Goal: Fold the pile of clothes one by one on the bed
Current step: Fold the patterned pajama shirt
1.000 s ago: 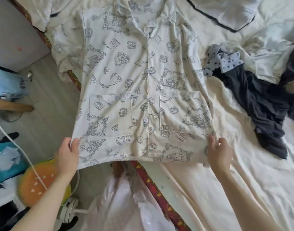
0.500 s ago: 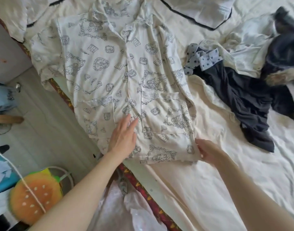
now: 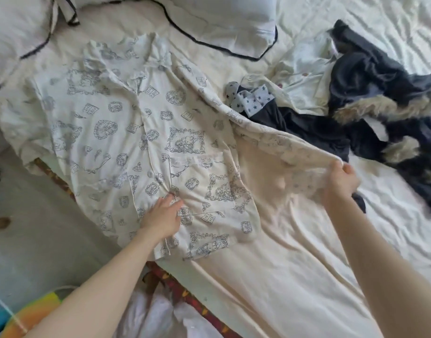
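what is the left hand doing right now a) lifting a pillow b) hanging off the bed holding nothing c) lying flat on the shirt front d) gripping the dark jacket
c: the left hand lies flat, fingers straight, on the shirt front near its lower pocket, while the right hand lifts the shirt's side edge off the bed.

Place: home bedroom
Signs: bed (image 3: 270, 276) with rumpled sheet, pillows (image 3: 209, 20), scattered clothes (image 3: 356, 113), floor (image 3: 38, 228) beside
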